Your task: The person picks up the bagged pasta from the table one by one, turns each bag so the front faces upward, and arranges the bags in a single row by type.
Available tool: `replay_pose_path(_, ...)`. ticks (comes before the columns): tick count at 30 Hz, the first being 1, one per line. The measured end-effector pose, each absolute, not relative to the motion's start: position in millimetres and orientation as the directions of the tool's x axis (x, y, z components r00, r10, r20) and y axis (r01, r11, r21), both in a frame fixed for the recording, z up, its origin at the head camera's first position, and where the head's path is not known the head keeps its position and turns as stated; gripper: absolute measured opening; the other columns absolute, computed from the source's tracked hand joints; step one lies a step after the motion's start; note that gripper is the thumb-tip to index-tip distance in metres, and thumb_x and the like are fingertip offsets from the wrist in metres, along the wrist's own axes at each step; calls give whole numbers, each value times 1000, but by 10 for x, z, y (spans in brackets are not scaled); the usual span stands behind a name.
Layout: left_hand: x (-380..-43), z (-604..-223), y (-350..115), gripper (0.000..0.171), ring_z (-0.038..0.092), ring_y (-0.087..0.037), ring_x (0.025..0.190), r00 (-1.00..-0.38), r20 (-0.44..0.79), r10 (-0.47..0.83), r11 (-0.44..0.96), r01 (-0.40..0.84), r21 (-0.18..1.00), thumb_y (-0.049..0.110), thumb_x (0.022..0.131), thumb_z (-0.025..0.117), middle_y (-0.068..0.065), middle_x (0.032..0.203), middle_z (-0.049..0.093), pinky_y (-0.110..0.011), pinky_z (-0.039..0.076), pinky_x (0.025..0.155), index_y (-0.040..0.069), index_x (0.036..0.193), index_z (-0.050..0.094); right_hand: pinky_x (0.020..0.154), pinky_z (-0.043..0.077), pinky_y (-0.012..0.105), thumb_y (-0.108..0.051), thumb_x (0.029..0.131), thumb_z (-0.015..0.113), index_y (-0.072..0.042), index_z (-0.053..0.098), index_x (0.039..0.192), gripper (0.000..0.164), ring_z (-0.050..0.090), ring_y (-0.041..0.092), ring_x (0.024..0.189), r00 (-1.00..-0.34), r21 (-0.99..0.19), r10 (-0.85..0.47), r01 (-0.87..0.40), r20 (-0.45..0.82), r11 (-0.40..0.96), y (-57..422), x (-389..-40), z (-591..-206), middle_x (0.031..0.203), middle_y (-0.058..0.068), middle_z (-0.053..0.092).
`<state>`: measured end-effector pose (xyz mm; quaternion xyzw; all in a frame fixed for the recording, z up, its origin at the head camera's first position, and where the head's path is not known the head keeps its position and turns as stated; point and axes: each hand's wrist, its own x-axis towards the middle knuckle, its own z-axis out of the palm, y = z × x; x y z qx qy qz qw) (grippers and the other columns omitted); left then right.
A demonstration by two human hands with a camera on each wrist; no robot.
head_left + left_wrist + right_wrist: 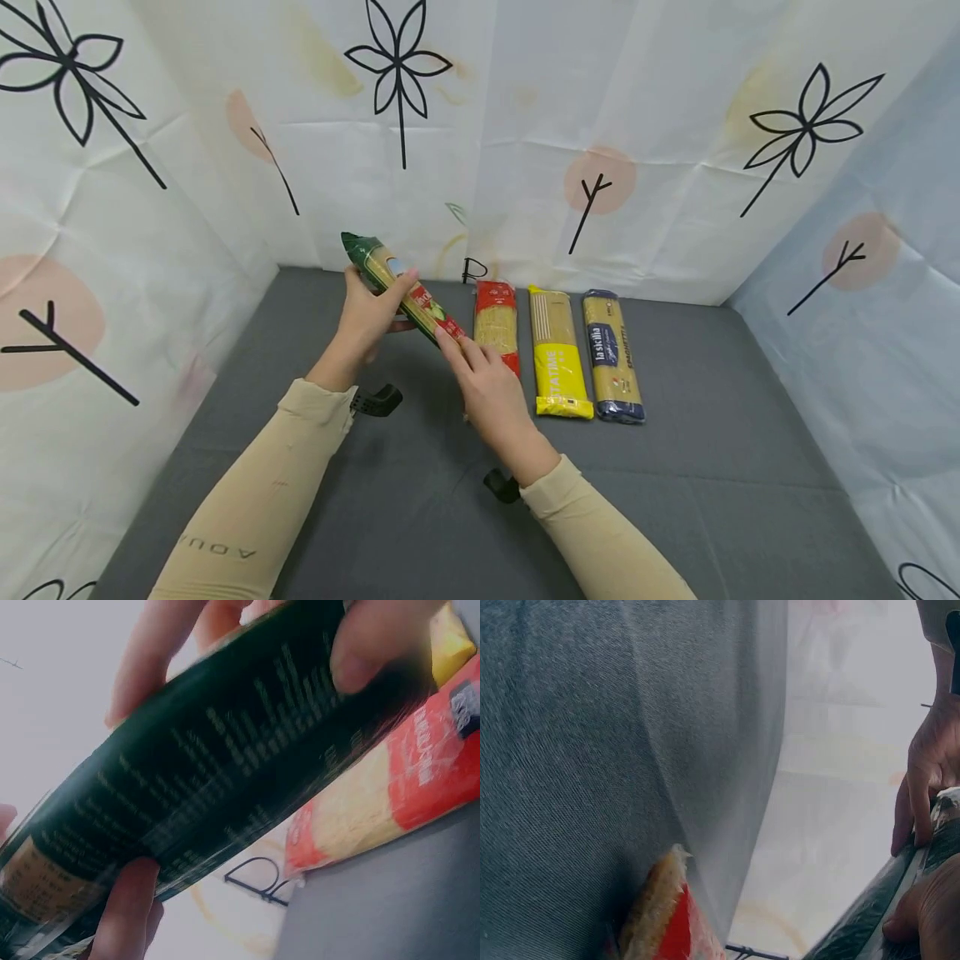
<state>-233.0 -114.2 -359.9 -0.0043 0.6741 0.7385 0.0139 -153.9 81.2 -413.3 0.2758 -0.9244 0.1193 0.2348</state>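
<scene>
A green and red packet of spaghetti (408,287) is held tilted above the table, its green end up and to the left. My left hand (367,312) grips it near the upper end, thumb across the front. At its lower right end my right hand (491,387) holds it with the fingers over the top. The left wrist view shows the packet's dark green back (202,765) with small print, fingers on both edges. Just right of it lies a red-ended noodle packet (496,321), partly hidden by my right hand.
A yellow packet of pasta (558,354) and a blue-ended spaghetti packet (613,357) lie side by side to the right on the grey table (712,500). White patterned cloth walls (510,100) stand at the back and sides.
</scene>
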Motion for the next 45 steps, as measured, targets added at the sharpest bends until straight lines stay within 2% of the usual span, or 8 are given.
replay_pose_path(5, -2353, -3690, -1121, 80, 58, -34, 108, -999, -20, -32, -112, -16, 994, 36, 89, 70, -17, 128, 40, -48, 55, 76, 19, 143, 14, 75, 56, 41, -11, 79, 80, -21, 35, 150, 84, 53, 28, 107, -720, -60, -462, -569, 518, 820, 784, -1534, -4181, 130, 10, 53)
replay_pose_path(11, -2358, -3753, -1092, 74, 56, -34, 111, -997, -56, -56, -105, -50, 993, 29, 94, 63, -17, 131, 38, -43, 55, 78, 15, 145, 12, 81, 55, 40, -16, 81, 79, -20, 40, 147, 77, 53, 26, 106, -711, -38, -472, -571, 521, 820, 754, -1514, -4237, 127, 9, 55)
replay_pose_path(17, -2344, -3761, -1071, 67, 58, -30, 107, -993, -94, -70, -118, -86, 989, 33, 95, 61, -15, 128, 42, -38, 56, 76, 11, 143, 20, 85, 53, 39, -18, 83, 77, -19, 41, 147, 74, 54, 26, 106, -705, -33, -466, -568, 535, 822, 750, -1503, -4271, 127, 8, 56)
replay_pose_path(24, -2359, -3785, -1101, 55, 58, -27, 109, -995, -86, -58, -169, -75, 983, 37, 97, 57, -13, 126, 48, -38, 54, 82, 11, 138, 32, 92, 49, 38, -27, 82, 78, -15, 37, 148, 78, 51, 25, 112, -725, -103, -470, -590, 504, 801, 778, -1510, -4272, 133, 8, 52)
replay_pose_path(28, -2371, -3776, -1127, 54, 56, -26, 111, -995, -93, -46, -167, -84, 982, 38, 99, 54, -13, 127, 48, -38, 51, 86, 12, 141, 32, 95, 47, 37, -32, 82, 78, -13, 41, 145, 75, 49, 23, 115, -733, -204, -457, -615, 503, 762, 812, -1523, -4304, 132, 7, 51)
replay_pose_path(34, -2388, -3770, -1174, 55, 56, -25, 109, -998, -62, -21, -159, -58, 986, 42, 98, 54, -12, 126, 50, -38, 50, 87, 12, 141, 35, 88, 52, 34, -34, 88, 71, -13, 45, 141, 63, 43, 19, 120, -821, -435, -367, -551, 438, 712, 861, -1507, -4355, 134, 6, 48)
replay_pose_path(40, -2393, -3755, -1194, 53, 56, -22, 106, -1000, -1, -23, -186, 3, 983, 42, 98, 54, -10, 121, 52, -37, 48, 85, 12, 139, 39, 90, 50, 35, -28, 91, 68, -11, 37, 146, 65, 45, 19, 117, -876, -585, -311, -478, 368, 655, 898, -1528, -4429, 132, 6, 47)
replay_pose_path(45, -2398, -3738, -1197, 52, 57, -22, 102, -1000, -7, 8, -216, -8, 976, 43, 98, 54, -9, 117, 54, -38, 48, 85, 10, 136, 42, 91, 50, 39, -24, 93, 67, -14, 26, 151, 72, 53, 21, 113, -936, -804, -276, -334, 219, 493, 928, -1528, -4469, 133, 6, 48)
